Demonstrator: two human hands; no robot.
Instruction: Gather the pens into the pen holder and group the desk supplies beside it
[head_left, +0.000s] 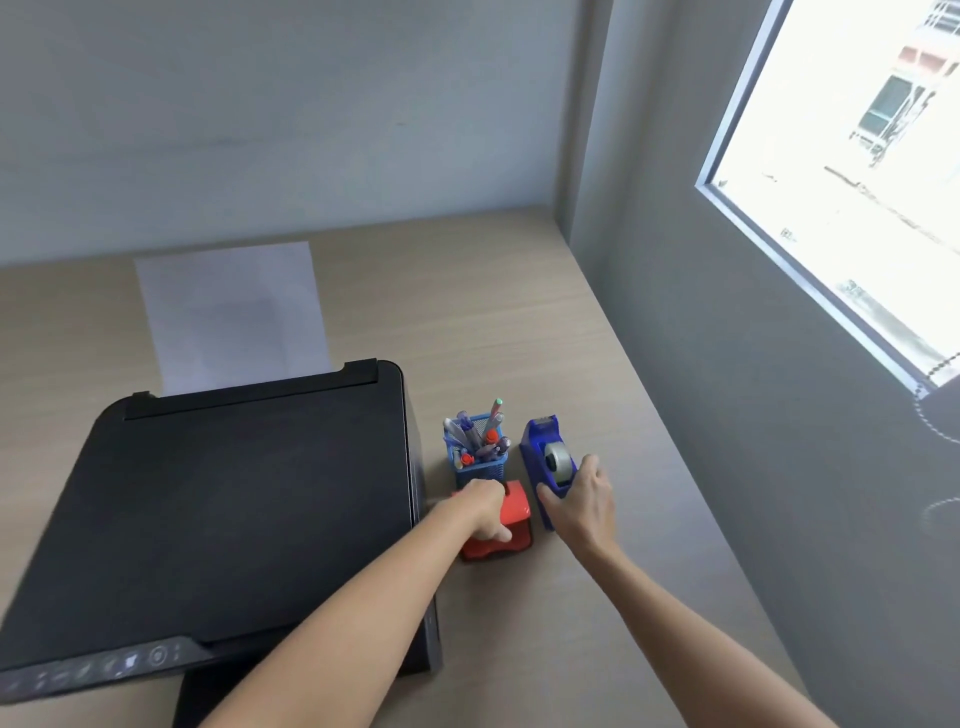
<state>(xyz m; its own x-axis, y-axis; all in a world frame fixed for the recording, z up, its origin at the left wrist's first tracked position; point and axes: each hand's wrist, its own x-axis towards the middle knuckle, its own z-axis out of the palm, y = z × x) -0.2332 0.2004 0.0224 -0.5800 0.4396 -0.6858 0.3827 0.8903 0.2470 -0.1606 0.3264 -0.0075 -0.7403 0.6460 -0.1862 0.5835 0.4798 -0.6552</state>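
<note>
**Ana:** Head view, far left first: a black printer (218, 519) with a sheet of paper (234, 317) standing in its rear tray takes up that side of the desk (467, 291). Nothing there belongs to the job.

**Ben:** And just right of it?

**Ana:** The blue mesh pen holder (478, 462), upright, pens (480, 434) already standing in it. I see no loose pens on the desk, so I judge the gathering done and the grouping in hand.

**Ben:** What are the hands doing?

**Ana:** The left hand (491, 512) is closed over the top of a red stapler-like block (501, 525), gripping it, just in front of the holder and nearly touching its base. The right hand (579, 501) is curled around the near end of the blue tape dispenser (548, 462), thumb on one side and fingers on the other, just right of the holder with a narrow gap between.

**Ben:** So what does the next move need?

**Ana:** Probably only small nudges: settle both pieces snug beside the holder without knocking it, then let go cleanly. Pushing too hard could tip the pens.
</note>
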